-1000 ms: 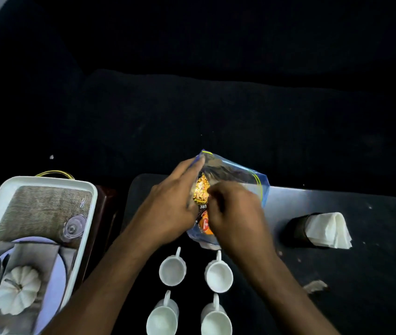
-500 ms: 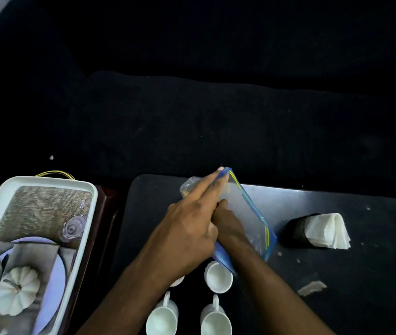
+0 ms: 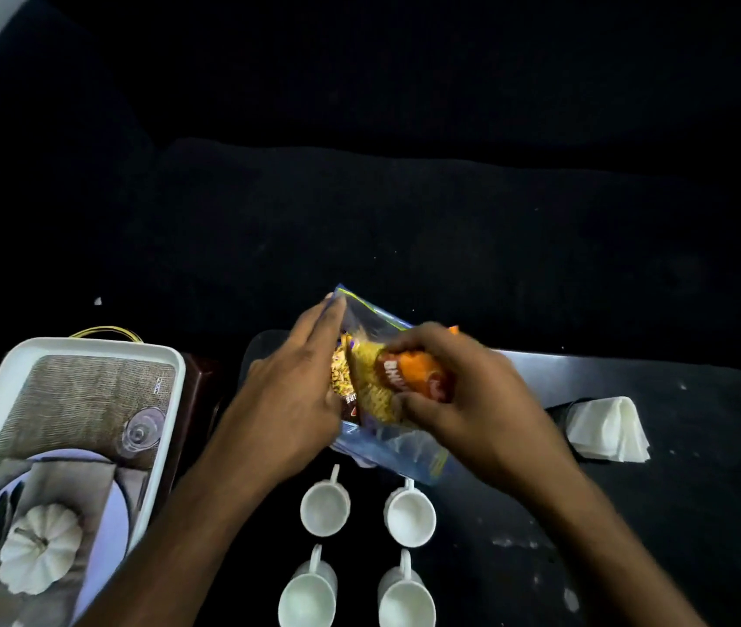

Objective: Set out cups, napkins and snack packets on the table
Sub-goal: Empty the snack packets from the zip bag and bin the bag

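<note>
A clear zip bag (image 3: 398, 450) with a blue edge lies on the dark table (image 3: 676, 513). My left hand (image 3: 289, 395) holds the bag's mouth at its left side. My right hand (image 3: 459, 395) grips an orange and yellow snack packet (image 3: 398, 382) at the bag's opening. A darker packet (image 3: 345, 391) shows inside the bag beside it. Several white cups (image 3: 325, 508) stand in two rows near the front edge, handles pointing away. White napkins (image 3: 608, 429) sit in a dark holder at the right.
A white tray (image 3: 20, 364) with a printed pumpkin picture stands at the left, beside a dark brown box (image 3: 199, 400). A dark sofa (image 3: 405, 219) fills the background behind the table. Small scraps lie on the table at the right.
My right hand, which was deep in the bag half a second ago, has come out gripping the orange and yellow packet. The bag has tilted back and my left hand still holds its mouth.
</note>
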